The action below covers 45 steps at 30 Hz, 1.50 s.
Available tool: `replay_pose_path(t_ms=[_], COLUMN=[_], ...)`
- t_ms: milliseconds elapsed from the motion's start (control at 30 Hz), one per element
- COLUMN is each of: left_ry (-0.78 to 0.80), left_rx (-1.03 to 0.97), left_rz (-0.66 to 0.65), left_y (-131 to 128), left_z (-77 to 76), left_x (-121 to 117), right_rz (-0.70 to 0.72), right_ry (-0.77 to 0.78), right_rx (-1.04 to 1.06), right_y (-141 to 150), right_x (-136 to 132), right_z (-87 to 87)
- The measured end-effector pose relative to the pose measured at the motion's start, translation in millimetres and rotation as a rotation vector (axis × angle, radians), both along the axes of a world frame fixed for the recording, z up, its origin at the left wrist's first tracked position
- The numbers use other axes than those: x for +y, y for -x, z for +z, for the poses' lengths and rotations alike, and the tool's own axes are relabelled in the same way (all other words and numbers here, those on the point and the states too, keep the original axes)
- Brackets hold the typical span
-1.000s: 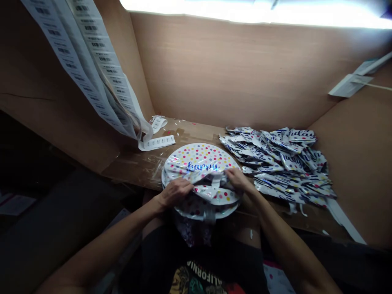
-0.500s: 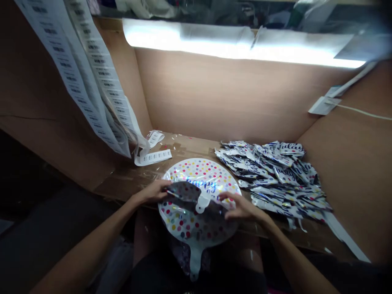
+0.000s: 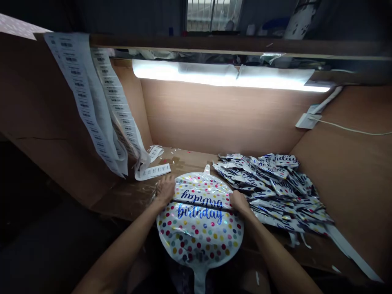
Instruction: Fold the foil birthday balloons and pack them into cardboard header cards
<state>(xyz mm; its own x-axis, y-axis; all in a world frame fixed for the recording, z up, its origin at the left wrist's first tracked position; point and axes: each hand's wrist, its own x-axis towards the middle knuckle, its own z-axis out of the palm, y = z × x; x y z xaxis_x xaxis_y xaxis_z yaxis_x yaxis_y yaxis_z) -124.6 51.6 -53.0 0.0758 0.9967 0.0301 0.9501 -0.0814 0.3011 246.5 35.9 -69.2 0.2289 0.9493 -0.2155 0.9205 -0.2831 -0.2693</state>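
Note:
A flat white foil balloon [image 3: 203,239] with coloured dots and blue "birthday" lettering lies in front of me, its tail pointing toward me. Over its far half is a folded foil balloon [image 3: 200,185] of the same print, with its lettering upside down and its tail [image 3: 207,168] pointing away. At the left end of the fold, my left hand [image 3: 165,189] is closed on the folded balloon's edge. My right hand [image 3: 240,202] grips the right edge, its fingertips partly hidden.
A heap of folded foil balloons [image 3: 275,192] lies to the right on the cardboard-covered table [image 3: 122,200]. Strips of barcode labels [image 3: 88,110] hang at the left, and a short label strip [image 3: 154,171] lies below them. A lit tube lamp [image 3: 214,75] spans the back.
The upper balloon's dark raised flap has gone down flat, folded away from me, and its tail now points to the back. Both hands moved to the fold's ends. The view tilted up.

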Motion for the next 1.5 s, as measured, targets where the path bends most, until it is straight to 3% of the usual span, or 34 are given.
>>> replay_pose_path(t_ms=[133, 267, 367, 467, 533, 633, 767, 867, 1000, 1067, 1167, 1267, 1300, 1367, 1500], left_ry=[-0.049, -0.047, -0.003, 0.059, 0.043, 0.093, 0.317, 0.369, 0.340, 0.203, -0.147, -0.394, -0.439, -0.489, -0.470], left_rx=[0.050, 0.073, 0.067, 0.067, 0.056, 0.039, 0.007, -0.064, -0.174, -0.197, -0.166, -0.114, -0.102, -0.083, -0.061], left_rz=[-0.202, -0.154, -0.116, -0.048, -0.054, -0.196, -0.352, -0.414, -0.539, -0.626, -0.796, -0.942, -0.976, -1.020, -1.034], left_y=[-21.1, -18.4, -7.6, -9.0, -25.4, -68.8, -117.4, -124.7, -112.2, -103.3, -83.5, -52.7, -41.5, -21.4, 1.1], left_z=[-26.6, -40.7, -38.1, -28.3, -20.7, -11.0, -0.7, 11.1, 41.9, 65.3, 102.6, 118.9, 115.0, 92.0, 12.2], left_x=[-14.5, -9.1, 0.8, 8.8, 10.6, 5.6, -5.6, -10.0, -19.0, -28.2, -49.2, -79.5, -91.3, -115.3, -151.3], right_rz=[0.031, 0.063, 0.048, 0.047, 0.038, -0.040, -0.136, -0.126, 0.073, 0.246, 0.502, 0.773, 0.855, 0.978, 1.064], right_ry=[-0.035, -0.089, -0.102, -0.096, -0.087, -0.102, -0.105, -0.117, -0.466, -0.613, -0.619, -0.589, -0.605, -0.657, -0.737], right_rx=[-0.119, -0.225, -0.323, -0.445, -0.458, -0.389, -0.280, -0.224, -0.162, -0.078, 0.125, 0.251, 0.238, 0.165, 0.108], right_y=[15.3, -2.8, -40.6, -72.4, -79.3, -71.8, -57.6, -56.5, -64.7, -68.0, -65.8, -49.9, -42.5, -27.6, -9.1], right_x=[-11.7, -35.0, -76.4, -130.2, -158.4, -176.5, -176.0, -174.6, -149.9, -123.3, -87.8, -89.7, -100.1, -129.3, -180.3], right_z=[1.9, 18.4, 22.2, 11.1, 0.0, -12.1, -15.6, -12.3, 10.4, 35.2, 80.1, 104.9, 103.2, 82.7, 4.4])
